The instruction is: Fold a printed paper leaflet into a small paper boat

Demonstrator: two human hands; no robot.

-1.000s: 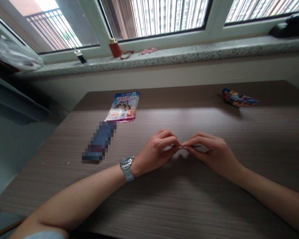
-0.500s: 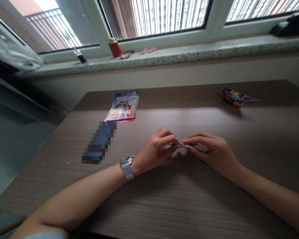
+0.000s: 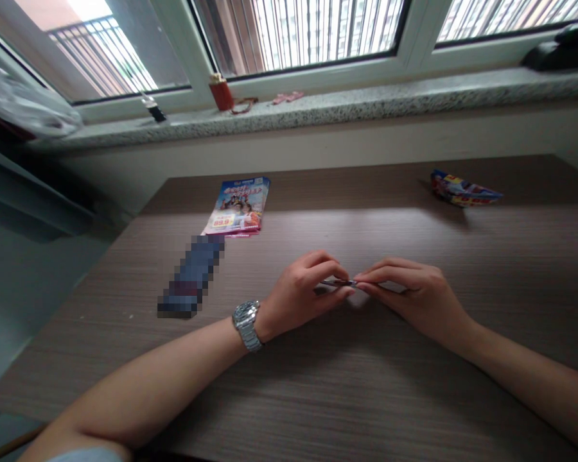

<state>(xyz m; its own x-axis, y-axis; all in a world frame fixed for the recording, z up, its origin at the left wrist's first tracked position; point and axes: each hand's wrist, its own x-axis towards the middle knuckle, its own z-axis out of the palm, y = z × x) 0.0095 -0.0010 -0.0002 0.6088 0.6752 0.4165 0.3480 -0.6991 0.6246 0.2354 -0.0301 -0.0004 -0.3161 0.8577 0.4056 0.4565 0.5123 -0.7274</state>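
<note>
A thin piece of folded paper, seen almost edge-on, is held a little above the table between both hands. My right hand pinches its right part between thumb and fingers. Around its left part curl the thumb and fingers of my left hand; a small gap shows between the thumb and the paper. The fingers hide most of the paper, so its full shape cannot be made out. On my left wrist is a metal watch.
A stack of printed flyers lies at the back left, with a blurred-out dark flat object just before it. A folded colourful paper piece stands at the back right of the wooden table. A red lighter-like item is on the windowsill.
My left thumb and fingers have parted slightly, so more of the paper's edge shows between them. Both hands stay in nearly the same place; the other things have not moved.
</note>
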